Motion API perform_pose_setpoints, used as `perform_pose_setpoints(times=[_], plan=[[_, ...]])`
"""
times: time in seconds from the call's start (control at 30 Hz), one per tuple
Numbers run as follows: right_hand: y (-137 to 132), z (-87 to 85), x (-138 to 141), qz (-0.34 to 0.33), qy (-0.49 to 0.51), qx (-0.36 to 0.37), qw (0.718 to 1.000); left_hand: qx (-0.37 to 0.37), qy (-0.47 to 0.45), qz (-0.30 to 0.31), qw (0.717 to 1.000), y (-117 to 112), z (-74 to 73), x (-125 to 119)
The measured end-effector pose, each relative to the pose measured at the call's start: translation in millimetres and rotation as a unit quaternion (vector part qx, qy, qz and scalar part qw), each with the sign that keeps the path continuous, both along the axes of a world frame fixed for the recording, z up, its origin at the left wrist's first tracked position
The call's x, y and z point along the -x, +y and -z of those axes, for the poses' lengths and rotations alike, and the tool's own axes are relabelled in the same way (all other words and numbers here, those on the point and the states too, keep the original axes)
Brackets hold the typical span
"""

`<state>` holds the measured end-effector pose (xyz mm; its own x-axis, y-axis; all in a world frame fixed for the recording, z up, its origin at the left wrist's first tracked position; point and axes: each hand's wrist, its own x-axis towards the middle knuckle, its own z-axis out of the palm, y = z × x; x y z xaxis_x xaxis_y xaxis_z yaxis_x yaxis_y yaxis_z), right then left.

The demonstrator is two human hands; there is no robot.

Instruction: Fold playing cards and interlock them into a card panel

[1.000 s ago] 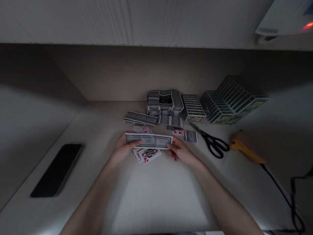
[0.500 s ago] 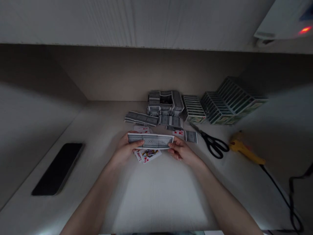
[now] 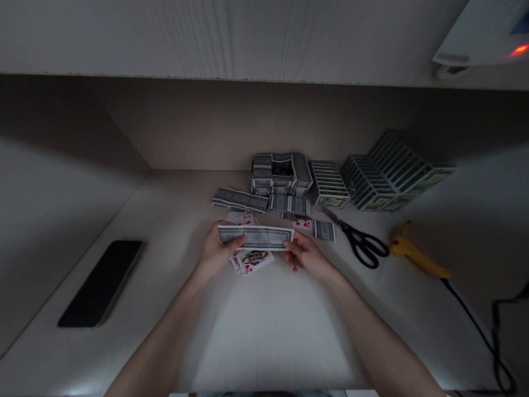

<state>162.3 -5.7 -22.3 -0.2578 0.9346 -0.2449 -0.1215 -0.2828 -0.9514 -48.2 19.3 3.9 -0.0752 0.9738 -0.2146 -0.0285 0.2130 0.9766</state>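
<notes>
Both hands hold a long strip of joined playing cards (image 3: 256,237), patterned backs toward me, just above the desk. My left hand (image 3: 219,255) pinches its left end with the thumb on top. My right hand (image 3: 308,256) pinches its right end. Under the strip lie face-up cards (image 3: 252,259), one a red court card. Behind them stands a box-like structure made of cards (image 3: 281,173), with flat card strips (image 3: 238,199) beside it and loose cards (image 3: 323,231) to the right.
A black phone (image 3: 101,282) lies at the left of the pale desk (image 3: 264,331). Black scissors (image 3: 357,241) and a yellow glue gun (image 3: 415,256) with a black cord lie at the right. Rows of card boxes (image 3: 384,173) stand at the back right.
The card strip and both hands have shifted only slightly; the grip is the same.
</notes>
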Motion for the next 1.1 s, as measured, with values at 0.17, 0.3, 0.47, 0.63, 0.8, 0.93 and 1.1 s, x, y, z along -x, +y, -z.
perform_pose_setpoints(times=[0.17, 0.3, 0.47, 0.63, 0.8, 0.93, 1.1], plan=[[0.1, 0.7, -0.9, -0.017, -0.005, 0.011, 1.0, -0.039, 0.083, 0.012, 0.996, 1.0, 5.1, 2.8], [-0.9, 2.3, 0.9, -0.01, 0.0, 0.004, 1.0, -0.044, 0.112, 0.016, 0.993, 0.4, 6.0, 2.4], [-1.4, 3.9, 2.0, -0.012, 0.014, 0.001, 1.0, -0.032, 0.098, 0.008, 0.995, -3.5, 1.6, -3.5], [-1.5, 7.4, 1.5, -0.016, 0.017, -0.005, 1.0, -0.044, 0.093, 0.008, 0.995, -4.2, 3.5, -4.6], [-2.3, 8.1, 2.7, -0.012, -0.005, -0.013, 1.0, -0.044, 0.088, 0.012, 0.995, -4.6, 3.7, -5.6], [-2.9, 5.4, 4.2, -0.014, -0.014, -0.023, 1.0, -0.029, 0.084, 0.018, 0.996, -6.5, -0.9, -7.8], [-3.6, 4.1, 4.7, -0.014, 0.004, -0.015, 1.0, -0.018, 0.08, 0.016, 0.997, -7.4, -2.3, -9.7]])
